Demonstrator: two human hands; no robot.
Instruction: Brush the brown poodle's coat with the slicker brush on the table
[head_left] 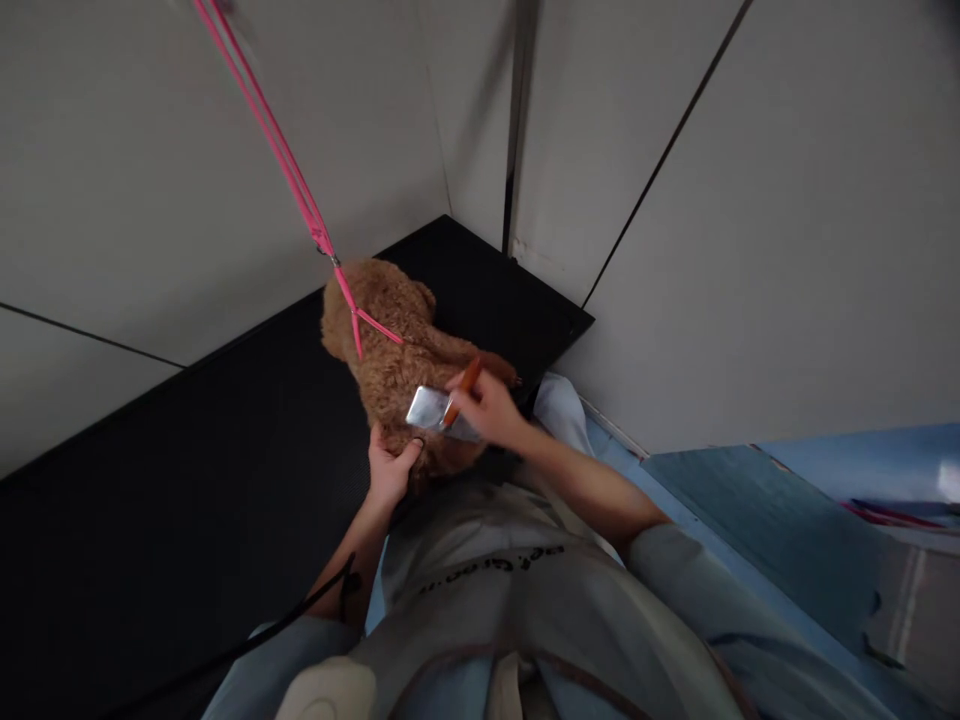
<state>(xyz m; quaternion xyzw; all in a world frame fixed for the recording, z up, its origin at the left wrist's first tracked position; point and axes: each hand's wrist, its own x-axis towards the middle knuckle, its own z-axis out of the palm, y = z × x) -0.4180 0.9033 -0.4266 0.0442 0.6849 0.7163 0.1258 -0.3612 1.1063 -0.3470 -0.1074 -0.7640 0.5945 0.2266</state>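
Observation:
A curly brown dog (386, 300) is on the black table (187, 470), its head pointing away from me. A pink loop leash (300, 190) runs down from above and goes round its neck area. My right hand (487, 400) is closed on the orange-brown handle of a slicker brush (429, 407), whose silvery head lies against the fur of the dog's back. My left hand (391, 465) rests on the dog's rear left side, thumb and fingers spread around the fur. The brush's pins are hidden from view.
Pale wall panels (750, 250) with dark seams border the table's far edges, and a dark upright post (517, 130) stands by its far corner. A black cable (300, 605) crosses near my left forearm. Blue flooring (840, 465) shows at right.

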